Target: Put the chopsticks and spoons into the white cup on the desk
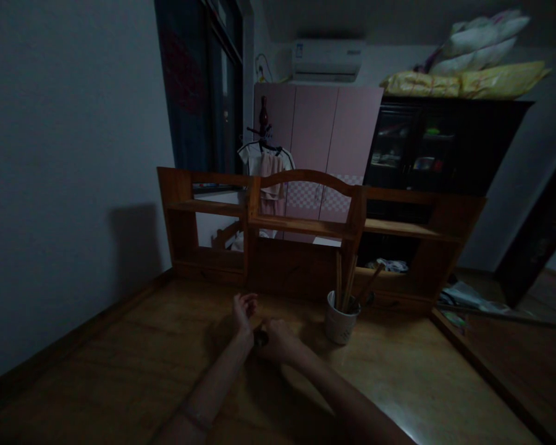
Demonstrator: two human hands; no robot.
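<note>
Over the wooden desk, my left hand [243,312] is raised with its fingers loosely bent and apart, and nothing shows in them. My right hand [278,340] is closed in a fist just to its right. From that fist a small dark round-ended thing [261,338] sticks out, close to or against my left wrist. Dim light hides its exact kind, and the rest of it is covered by my fingers. A pale cup [340,324] stands upright to the right of my hands, holding several wooden sticks [347,284].
The wooden desktop [389,371] has an open shelf unit [301,227] along its far edge. A wall [74,185] borders the left side. Beyond stand a pink wardrobe [315,130], a clothes stand [264,117] with hanging clothes and a dark cabinet [482,148].
</note>
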